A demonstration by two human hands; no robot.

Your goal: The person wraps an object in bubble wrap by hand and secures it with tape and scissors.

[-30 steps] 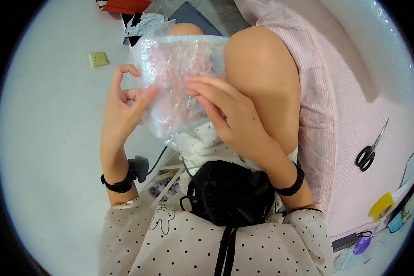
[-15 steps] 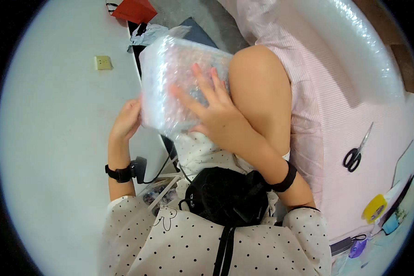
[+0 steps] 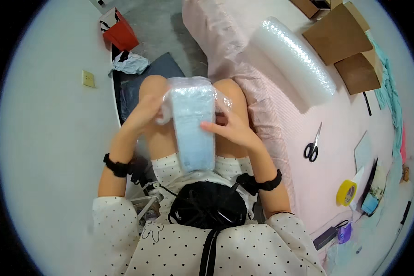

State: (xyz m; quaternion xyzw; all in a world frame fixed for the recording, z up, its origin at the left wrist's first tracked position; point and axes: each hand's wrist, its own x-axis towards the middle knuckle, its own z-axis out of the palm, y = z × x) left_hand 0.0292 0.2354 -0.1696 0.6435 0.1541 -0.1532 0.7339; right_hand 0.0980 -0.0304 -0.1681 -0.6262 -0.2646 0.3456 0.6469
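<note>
A block-shaped package (image 3: 194, 133) swathed in bubble wrap rests on my lap between my knees, its narrow pale blue-white side facing up. My left hand (image 3: 148, 111) is closed on a loose flap of the wrap at the package's far left; its fingertips are partly hidden and slightly blurred. On the right side my right hand (image 3: 232, 128) grips the package, with the thumb laid over its upper face and the fingers curled behind the edge. Clear film sticks out beyond that hand. What lies inside the wrap cannot be made out.
On the pink bed to my right lie a big bubble wrap roll (image 3: 296, 64), black-handled scissors (image 3: 312, 149) and a yellow tape roll (image 3: 346, 192). Open cardboard boxes (image 3: 342, 37) stand farther back. A white wall (image 3: 50, 138) is close on my left; a red bag (image 3: 119, 34) stands beyond.
The package has turned from its broad face to a narrow side and come down between my knees. My right hand has moved from its top to its right edge. The view has shifted.
</note>
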